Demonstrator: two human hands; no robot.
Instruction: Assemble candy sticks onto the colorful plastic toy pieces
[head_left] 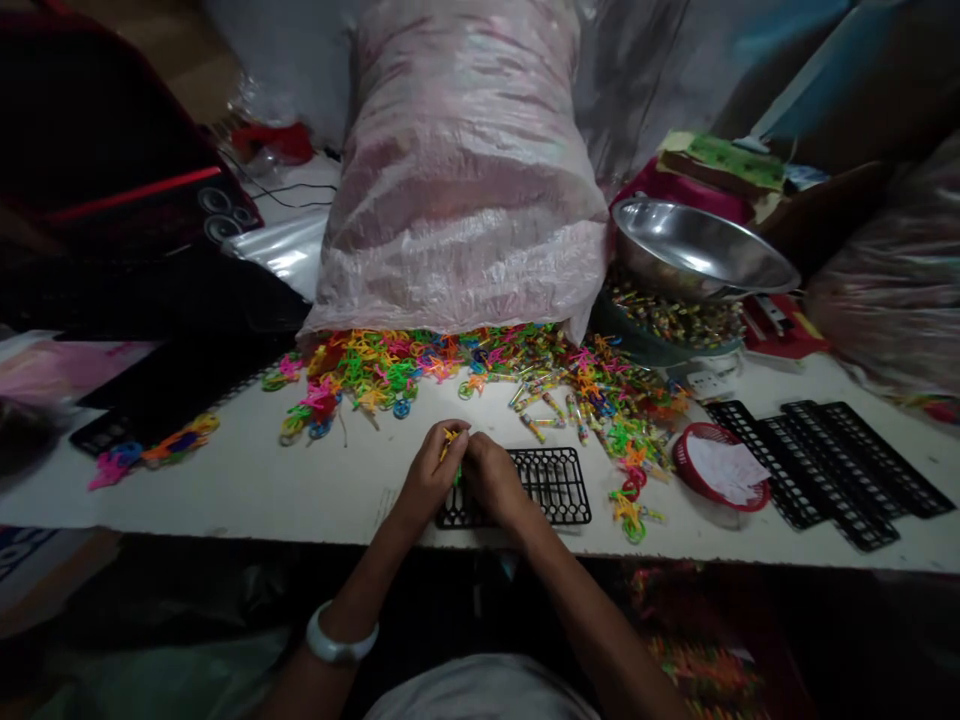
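My left hand point(433, 468) is closed on a small plastic toy piece point(450, 440), yellow with a bit of green below it. Its exact shape is too small to tell. Against it, my right hand point(491, 477) has its fingers curled in, and whatever they pinch is hidden. Both hands are over a black plastic grid tray point(559, 488) lying near the table's front edge, and they cover its left part. Just beyond the hands lie small clear tubes with yellow, patterned contents point(551, 405) and a heap of bright plastic toy pieces point(397, 375).
A large, full plastic bag point(465, 200) stands behind the heap. To the right are a red basket point(682, 462) with white paper, more black grid trays point(825, 470), and a metal bowl point(705, 245) above a container of tubes. Colourful pieces point(154, 448) lie at left.
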